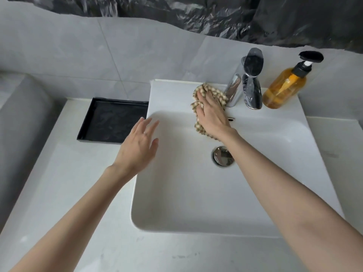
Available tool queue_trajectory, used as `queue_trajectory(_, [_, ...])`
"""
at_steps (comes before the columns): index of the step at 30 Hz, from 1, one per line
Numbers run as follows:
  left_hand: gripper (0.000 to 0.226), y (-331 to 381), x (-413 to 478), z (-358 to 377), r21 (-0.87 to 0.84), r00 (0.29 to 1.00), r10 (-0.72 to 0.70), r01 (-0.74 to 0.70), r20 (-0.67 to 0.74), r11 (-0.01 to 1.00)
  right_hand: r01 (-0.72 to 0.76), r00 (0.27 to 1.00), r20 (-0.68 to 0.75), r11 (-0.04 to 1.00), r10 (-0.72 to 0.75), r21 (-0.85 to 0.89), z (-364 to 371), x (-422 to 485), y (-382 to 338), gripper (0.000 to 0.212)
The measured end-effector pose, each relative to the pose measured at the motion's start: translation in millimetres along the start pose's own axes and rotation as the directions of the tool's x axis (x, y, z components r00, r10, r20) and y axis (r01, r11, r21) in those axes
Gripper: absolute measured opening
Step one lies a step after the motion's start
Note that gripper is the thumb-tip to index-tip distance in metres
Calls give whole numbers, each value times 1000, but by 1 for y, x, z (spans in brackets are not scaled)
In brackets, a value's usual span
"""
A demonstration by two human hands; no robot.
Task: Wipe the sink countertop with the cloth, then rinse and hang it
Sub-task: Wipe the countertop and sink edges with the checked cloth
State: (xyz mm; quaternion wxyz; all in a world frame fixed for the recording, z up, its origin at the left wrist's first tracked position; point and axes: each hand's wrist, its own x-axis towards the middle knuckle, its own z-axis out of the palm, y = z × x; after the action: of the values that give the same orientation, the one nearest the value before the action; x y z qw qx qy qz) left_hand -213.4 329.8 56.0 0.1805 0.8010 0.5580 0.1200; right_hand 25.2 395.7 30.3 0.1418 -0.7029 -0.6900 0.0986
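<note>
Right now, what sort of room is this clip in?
Most likely a bathroom: a white basin with a chrome tap, an amber pump bottle beside it, and grey tiled walls.

Right hand (213,114) flat on checked cloth (204,95), pressing it to sink (176,91) back ledge beside faucet (251,83). Left hand (137,146) open, hovering at basin's left rim. Amber soap bottle (284,87) right of faucet.

A cloth (211,97) is showing a tan and cream check. The sink (196,193) is looking plain white, the countertop (68,193) off-white. A tray (112,120) is showing black, the soap bottle (282,91) amber with a black pump. The faucet (249,83) is gleaming chrome, wall tiles (78,46) looking grey.
</note>
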Motion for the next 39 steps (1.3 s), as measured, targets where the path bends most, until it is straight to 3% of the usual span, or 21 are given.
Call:
queue_trajectory(3, [53,-13,-1,-4,-5,999,-28,28,-18,1000,-25,1000,-3,992,25,-123,11,23,-11,58])
queue_trajectory(7, [52,-35,-10,-8,-31,993,-114,114,-4,993,3,1000,18,989,-1,-146,21,36,-40,57])
queue_trajectory(19, [42,-46,-50,-11,-204,997,-42,53,59,977,260,948,197,966,-250,-21,35,34,-106,52])
queue_trajectory(27, [34,-55,-103,-20,-255,990,-73,102,121,961,367,886,244,919,-393,146,50,-39,-134,49])
queue_trajectory(33, [32,-65,-145,-26,-155,984,-172,162,-55,975,393,847,276,885,-454,250,44,-124,-151,41])
queue_trajectory(39, [34,-51,-170,-31,-156,976,-182,163,-120,974,460,780,335,847,-529,267,41,-206,-161,36])
